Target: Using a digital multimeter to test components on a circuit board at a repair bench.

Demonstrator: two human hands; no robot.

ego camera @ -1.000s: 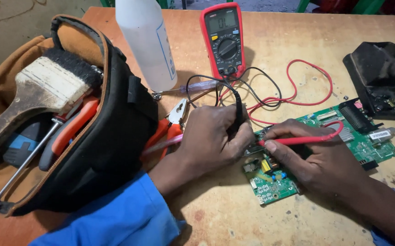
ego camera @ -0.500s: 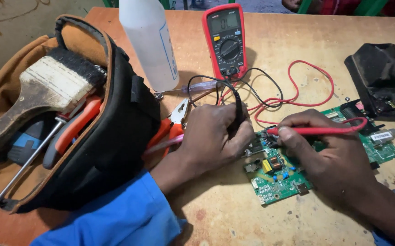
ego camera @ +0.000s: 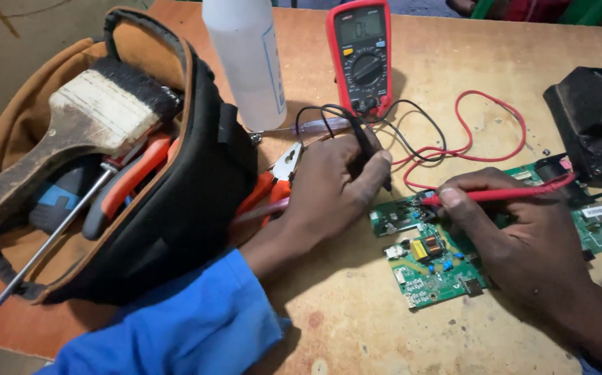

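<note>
A green circuit board (ego camera: 434,272) lies on the wooden table (ego camera: 453,55) at centre right. My left hand (ego camera: 334,187) grips a black test probe (ego camera: 371,149), its tip down at the board's left end. My right hand (ego camera: 516,236) holds a red test probe (ego camera: 516,193) almost flat, tip pressed on the board near the left probe. Black and red leads (ego camera: 478,142) loop back to a red multimeter (ego camera: 362,52) lying at the top centre, its display lit.
An open tool bag (ego camera: 176,208) fills the left, holding a wide paintbrush (ego camera: 72,132), a screwdriver (ego camera: 51,243) and orange-handled tools. A white plastic bottle (ego camera: 245,55) stands beside it. Orange pliers (ego camera: 273,180) lie under my left wrist. A black object (ego camera: 592,118) sits at far right.
My right hand has shifted the red probe tip left along the board, closer to the black probe. The left hand stays nearly still.
</note>
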